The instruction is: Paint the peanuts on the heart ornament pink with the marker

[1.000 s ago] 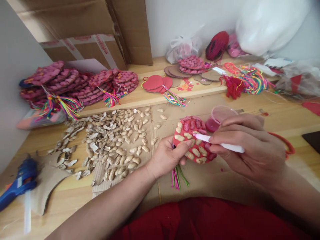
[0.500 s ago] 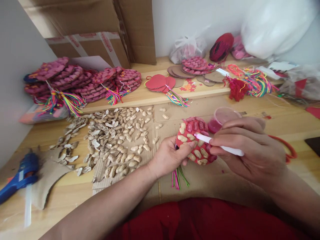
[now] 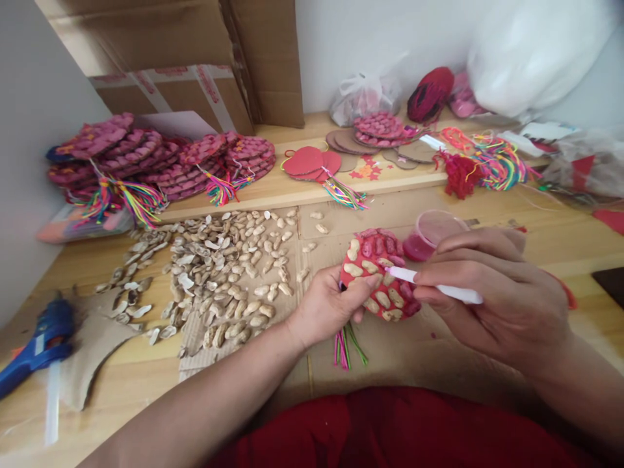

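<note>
- A blue hot-glue gun (image 3: 36, 348) lies at the far left of the wooden surface (image 3: 131, 390), beside a torn piece of brown cardboard (image 3: 92, 351).
- Stacks of pink-painted shell discs with rainbow tassels (image 3: 146, 162) sit at the back left, in front of a brown cardboard box (image 3: 160, 58).
- A spread of pale peanut shells (image 3: 219, 273) covers the surface just left of my hands.
- My left hand (image 3: 326, 305) has its grip closed on the round red disc glued with peanut shells (image 3: 377, 273), thumb on its face, holding it tilted just above the surface; its coloured tassel (image 3: 346, 344) hangs below.
- My right hand (image 3: 492, 292) has its grip narrow around a white-handled brush (image 3: 439, 286), whose pink tip touches the disc's upper middle.
- A small clear plastic cup of pink paint (image 3: 431, 234) stands just behind the disc, near my right fingers.
- Tangled rainbow cords (image 3: 497, 162) lie at the back right.
</note>
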The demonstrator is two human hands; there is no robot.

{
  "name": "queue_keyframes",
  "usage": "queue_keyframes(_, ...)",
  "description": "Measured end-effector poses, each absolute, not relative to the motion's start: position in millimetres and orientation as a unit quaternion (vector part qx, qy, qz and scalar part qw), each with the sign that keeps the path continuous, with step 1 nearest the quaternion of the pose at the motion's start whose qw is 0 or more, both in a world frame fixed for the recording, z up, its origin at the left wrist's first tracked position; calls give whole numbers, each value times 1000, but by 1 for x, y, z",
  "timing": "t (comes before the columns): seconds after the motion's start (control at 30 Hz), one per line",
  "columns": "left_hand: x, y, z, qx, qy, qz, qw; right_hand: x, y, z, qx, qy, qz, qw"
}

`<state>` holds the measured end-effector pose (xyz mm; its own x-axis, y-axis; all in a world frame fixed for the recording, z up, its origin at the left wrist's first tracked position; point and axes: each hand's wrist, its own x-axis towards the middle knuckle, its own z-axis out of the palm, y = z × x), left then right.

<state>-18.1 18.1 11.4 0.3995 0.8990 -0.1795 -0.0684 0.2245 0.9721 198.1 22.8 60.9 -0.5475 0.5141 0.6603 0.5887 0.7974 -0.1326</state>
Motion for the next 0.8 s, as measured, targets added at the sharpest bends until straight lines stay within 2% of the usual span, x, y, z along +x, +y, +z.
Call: queue_keyframes(0.8, -17, 18, 16, 494, 423, 364, 666, 202, 24, 60, -344, -862, -30, 372)
